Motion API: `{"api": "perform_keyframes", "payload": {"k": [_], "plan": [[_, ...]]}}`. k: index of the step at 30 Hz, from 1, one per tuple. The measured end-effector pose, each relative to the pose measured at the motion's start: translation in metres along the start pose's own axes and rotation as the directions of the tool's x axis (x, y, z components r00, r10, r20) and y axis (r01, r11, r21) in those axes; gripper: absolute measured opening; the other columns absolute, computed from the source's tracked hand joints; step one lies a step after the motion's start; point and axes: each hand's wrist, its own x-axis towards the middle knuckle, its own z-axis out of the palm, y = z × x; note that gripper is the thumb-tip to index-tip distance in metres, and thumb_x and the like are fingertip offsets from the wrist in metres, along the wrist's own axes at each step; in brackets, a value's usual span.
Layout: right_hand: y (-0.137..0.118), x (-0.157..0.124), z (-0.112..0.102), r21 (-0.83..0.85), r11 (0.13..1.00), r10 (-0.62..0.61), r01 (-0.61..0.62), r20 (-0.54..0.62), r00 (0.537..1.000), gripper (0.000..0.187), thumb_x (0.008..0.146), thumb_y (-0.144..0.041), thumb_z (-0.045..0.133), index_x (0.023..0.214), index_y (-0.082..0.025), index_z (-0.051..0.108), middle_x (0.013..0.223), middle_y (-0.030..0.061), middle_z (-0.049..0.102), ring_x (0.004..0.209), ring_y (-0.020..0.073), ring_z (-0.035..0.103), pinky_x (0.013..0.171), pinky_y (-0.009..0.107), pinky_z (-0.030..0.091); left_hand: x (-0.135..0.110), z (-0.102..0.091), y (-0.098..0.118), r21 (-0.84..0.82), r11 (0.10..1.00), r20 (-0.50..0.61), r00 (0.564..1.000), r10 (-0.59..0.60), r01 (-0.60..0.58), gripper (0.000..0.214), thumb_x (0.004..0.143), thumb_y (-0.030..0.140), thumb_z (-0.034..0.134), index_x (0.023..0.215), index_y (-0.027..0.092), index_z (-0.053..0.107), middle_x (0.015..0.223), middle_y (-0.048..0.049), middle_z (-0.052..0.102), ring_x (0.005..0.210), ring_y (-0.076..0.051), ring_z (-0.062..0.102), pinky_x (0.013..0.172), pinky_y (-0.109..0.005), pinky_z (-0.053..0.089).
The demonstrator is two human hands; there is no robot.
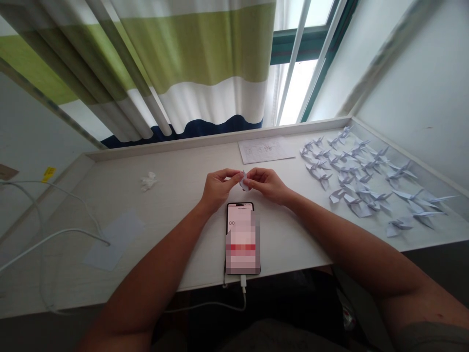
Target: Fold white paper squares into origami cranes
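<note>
Between my two hands is a small folded piece of white paper [244,183], held just above the desk beyond the phone. My left hand [220,186] pinches its left side between thumb and forefinger. On the other side, my right hand [266,185] grips it the same way, thumb toward me. The fingers cover much of the paper, so its exact folded shape is hard to make out. Several white folded paper cranes [361,171] lie grouped on the right of the desk.
A phone [242,234] with a charging cable [244,286] lies at the desk's front edge. Behind my hands is a printed sheet [266,149]. Crumpled tissue [148,182], a flat paper sheet [115,239] and white cables [54,249] are on the left. A raised rim [220,137] borders the desk's back.
</note>
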Motion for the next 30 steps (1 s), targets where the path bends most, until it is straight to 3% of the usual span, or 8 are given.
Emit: {"api": "perform_keyframes", "payload": {"k": [6,11,19,26,30], "plan": [[-0.004,-0.001,0.003,-0.041,0.998,-0.052,0.049,-0.085,0.995,0.046,0.076,-0.061,0.091,0.088,-0.020,0.075,0.085,0.0026,0.076,0.077,0.0155,0.068,0.076,0.034,0.059,-0.001,0.001,0.002,0.026,1.000,-0.006,1.000,0.000,0.000,0.028,0.070,0.044,0.096,0.081,0.021,0.086,0.086,-0.0059,0.083,0.081,-0.020,0.073,0.080,-0.035,0.059],[-0.007,-0.001,0.001,-0.050,0.998,-0.048,0.044,-0.086,0.995,0.047,0.077,-0.063,0.090,0.093,-0.020,0.080,0.088,0.0039,0.079,0.078,0.0157,0.069,0.078,0.034,0.060,-0.002,0.000,0.007,0.011,1.000,0.033,0.999,-0.008,0.008,0.028,0.071,0.045,0.096,0.079,0.020,0.085,0.084,-0.0056,0.082,0.080,-0.019,0.073,0.083,-0.035,0.059],[-0.006,-0.001,-0.001,-0.131,0.990,-0.068,0.052,-0.121,0.990,0.047,0.073,-0.063,0.092,0.083,-0.019,0.079,0.083,0.0042,0.078,0.076,0.0170,0.069,0.072,0.034,0.057,-0.004,0.001,0.004,-0.015,0.999,0.089,0.995,-0.033,0.034,0.029,0.074,0.044,0.093,0.088,0.019,0.084,0.090,-0.0060,0.082,0.080,-0.018,0.073,0.081,-0.034,0.059],[-0.008,-0.002,0.001,-0.280,0.948,-0.196,0.149,-0.148,0.969,0.045,0.077,-0.065,0.088,0.078,-0.022,0.077,0.078,0.0025,0.076,0.074,0.0174,0.068,0.077,0.037,0.059,-0.001,0.001,-0.004,0.072,0.993,0.068,0.994,0.089,-0.093,0.021,0.079,0.041,0.089,0.083,0.021,0.082,0.087,-0.0044,0.080,0.082,-0.019,0.071,0.078,-0.032,0.057],[-0.008,-0.002,0.003,-0.291,0.946,-0.200,0.146,-0.163,0.966,0.047,0.079,-0.067,0.086,0.080,-0.021,0.076,0.079,0.0039,0.077,0.075,0.0184,0.069,0.075,0.037,0.057,-0.003,0.004,-0.004,0.065,0.995,0.040,0.997,0.072,-0.075,0.022,0.079,0.041,0.089,0.085,0.020,0.081,0.087,-0.0044,0.079,0.080,-0.018,0.070,0.078,-0.033,0.058]]}}
